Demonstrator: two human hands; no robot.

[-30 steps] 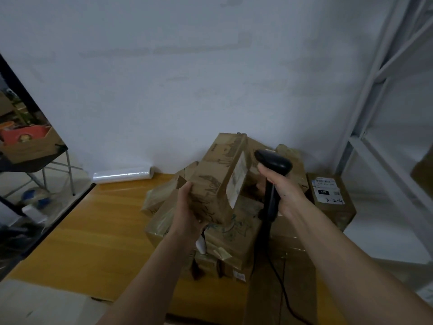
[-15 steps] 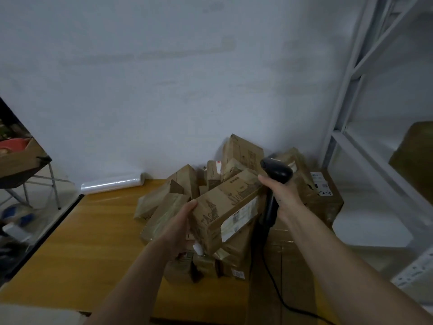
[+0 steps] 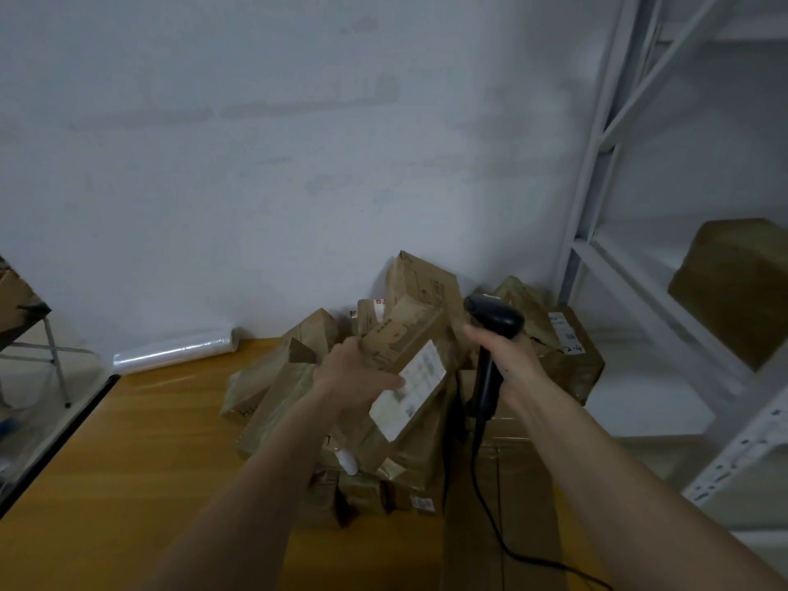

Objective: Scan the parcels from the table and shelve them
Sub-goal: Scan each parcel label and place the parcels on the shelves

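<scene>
The left hand (image 3: 354, 373) grips a brown parcel (image 3: 401, 356), fingers curled over its near side, and holds it tilted above the pile (image 3: 307, 377) of parcels on the counter (image 3: 128, 462). A white label (image 3: 409, 388) on the parcel's face slopes down toward the camera. The right hand (image 3: 507, 356) is clenched round the handle of a black scanner (image 3: 490, 330), just to the right of the parcel. The scanner's head sits above the hand, turned toward the parcel, and its black cable (image 3: 486, 505) runs down across the counter to the lower right edge of the view.

The pile lies at the back of the wooden counter, close to the white wall (image 3: 298, 142). It is made of many brown cardboard parcels, stacked unevenly and leaning at different angles. One parcel on the right end of the pile carries a white label with handwritten marks (image 3: 569, 334). A roll of clear film (image 3: 175, 349) lies at the back left of the counter, against the wall, well apart from the pile.

To the right stands a white metal shelf (image 3: 618, 266). One large brown box (image 3: 737, 287) rests on it, near the right edge of the view. At the far left, part of a folding stand (image 3: 47, 347) with a box on it shows.
</scene>
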